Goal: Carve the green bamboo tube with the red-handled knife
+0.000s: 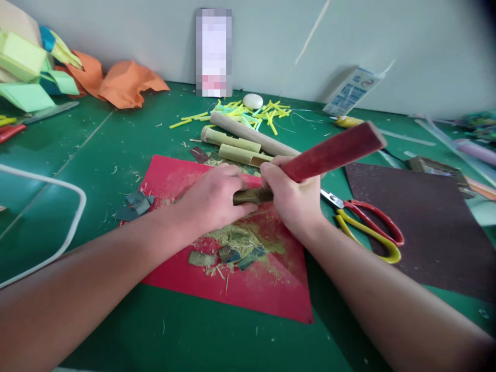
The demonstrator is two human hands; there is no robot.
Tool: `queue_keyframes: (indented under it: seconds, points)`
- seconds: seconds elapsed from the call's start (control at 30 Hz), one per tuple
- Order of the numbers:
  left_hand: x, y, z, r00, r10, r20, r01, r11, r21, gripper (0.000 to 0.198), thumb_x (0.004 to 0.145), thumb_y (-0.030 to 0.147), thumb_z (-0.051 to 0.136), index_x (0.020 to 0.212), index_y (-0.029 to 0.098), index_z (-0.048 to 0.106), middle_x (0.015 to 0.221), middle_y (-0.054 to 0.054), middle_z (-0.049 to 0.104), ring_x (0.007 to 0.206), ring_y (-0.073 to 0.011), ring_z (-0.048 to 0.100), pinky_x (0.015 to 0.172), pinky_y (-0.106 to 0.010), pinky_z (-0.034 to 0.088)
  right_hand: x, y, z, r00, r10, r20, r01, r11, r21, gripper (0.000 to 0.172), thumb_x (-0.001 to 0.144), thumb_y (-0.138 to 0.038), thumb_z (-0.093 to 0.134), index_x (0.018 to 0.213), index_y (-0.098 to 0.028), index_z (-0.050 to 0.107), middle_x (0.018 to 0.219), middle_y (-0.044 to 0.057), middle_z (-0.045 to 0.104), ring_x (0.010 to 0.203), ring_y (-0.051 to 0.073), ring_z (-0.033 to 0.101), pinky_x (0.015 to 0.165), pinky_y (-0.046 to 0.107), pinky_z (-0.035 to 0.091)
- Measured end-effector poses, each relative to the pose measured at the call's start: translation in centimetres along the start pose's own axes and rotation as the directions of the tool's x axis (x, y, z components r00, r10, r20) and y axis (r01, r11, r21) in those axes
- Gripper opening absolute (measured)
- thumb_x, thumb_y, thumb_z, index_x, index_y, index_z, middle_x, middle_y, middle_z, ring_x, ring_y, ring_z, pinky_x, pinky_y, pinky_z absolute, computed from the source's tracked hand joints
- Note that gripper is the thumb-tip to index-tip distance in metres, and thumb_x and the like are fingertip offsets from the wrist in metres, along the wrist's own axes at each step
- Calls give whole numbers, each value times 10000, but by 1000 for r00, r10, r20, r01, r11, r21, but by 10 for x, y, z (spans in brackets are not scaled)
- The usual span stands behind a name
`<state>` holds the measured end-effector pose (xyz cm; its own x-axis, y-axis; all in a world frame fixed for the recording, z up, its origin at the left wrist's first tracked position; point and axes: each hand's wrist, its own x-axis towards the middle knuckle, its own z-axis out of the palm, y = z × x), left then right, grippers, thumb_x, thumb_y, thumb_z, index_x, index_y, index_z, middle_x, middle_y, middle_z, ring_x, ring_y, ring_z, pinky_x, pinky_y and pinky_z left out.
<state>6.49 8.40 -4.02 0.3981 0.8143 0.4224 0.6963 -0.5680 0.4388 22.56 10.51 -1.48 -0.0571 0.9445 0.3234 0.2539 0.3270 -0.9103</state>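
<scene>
Left hand [215,199] clenched around a short bamboo piece [251,196] above a red mat [240,294]. Right hand [294,204], at its 3 o'clock, fisted on a red tool [333,151]. Seemingly mid-scraping; the next stroke needs a firm, steady hold.

2 hands, left hand [213,199] and right hand [294,201]; 1 red block [333,151]; 1 short bamboo piece [251,196]; 2 cut bamboo sections [228,138] [242,154]; 1 long pale rod [248,133]; 1 pair of scissors [368,222]; 1 red sheet [263,289]; 1 brown sheet [426,222]; 1 white oval [252,101]; yellow strips [271,111] too many to count.
</scene>
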Motion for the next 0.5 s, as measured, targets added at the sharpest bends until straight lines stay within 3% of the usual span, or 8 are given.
queue_keyframes:
  seconds: [0.2, 0.37, 0.5]
  points:
    - [-3, 2, 0, 1000, -1, 0, 1, 1000, -22, 250, 823, 286, 752, 1030, 145, 747, 959, -97, 688, 957, -259, 640, 865, -413, 535, 3, 2, 1, 999, -10, 43, 11, 1000, -13, 258, 761, -167, 579, 525, -203, 478, 523, -43, 442, 513, 86, 375, 499, 260, 334]
    - [-2, 2, -1, 1000, -12, 14, 12, 1000, 3, 253, 814, 287, 759, 1027, 151, 743, 933, -89, 678, 933, -254, 632, 820, -392, 530, 3, 1, 1, 998, -12, 60, 13, 1000, -15, 250, 750, -153, 578, 524, -203, 482, 521, -49, 412, 513, 83, 357, 501, 261, 341]
    - [0, 2, -1, 1000, 12, 4, -12, 1000, -5, 204, 814, 311, 765, 941, 152, 741, 870, -76, 670, 868, -236, 625, 787, -380, 521, 1, -1, 0, 998, 5, 67, -4, 1000, -14, 241, 735, -172, 582, 527, -209, 465, 521, -46, 428, 510, 85, 363, 479, 261, 312]
